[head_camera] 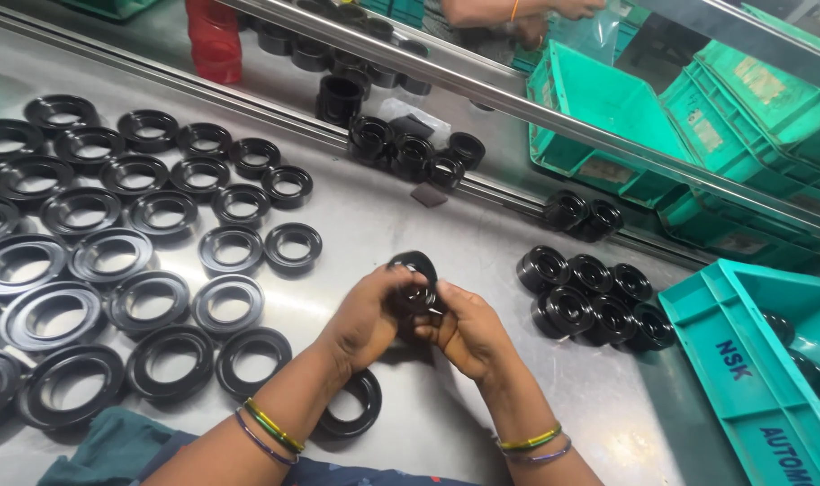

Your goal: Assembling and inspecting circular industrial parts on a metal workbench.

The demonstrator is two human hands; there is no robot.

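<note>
Head view: both hands meet over the middle of a steel table [482, 243]. The left hand [367, 317] and the right hand [468, 328] are closed together on one small black ring [416, 281], fingers wrapped round its rim, holding it tilted up toward the camera just above the tabletop. By the look of it, this is the checking or turning-over step on a single piece; a further move would call for a firm pinch on the rim and a free spot to put the ring down.

At nine o'clock from the hands, large black rings [113, 252] lie flat in neat rows, smooth and glossy, each with a raised inner lip and an open centre. One more flat ring [351, 407] sits at six o'clock, partly under the left forearm. At three o'clock a cluster of thicker small rings [594, 301] stands close together, some touching. A green plastic bin [743, 360] lies at four o'clock, with more bins at one o'clock beyond a steel rail [518, 103]. Another person's arm [509, 11] shows at twelve o'clock. The table is brushed, dull and reflective.
</note>
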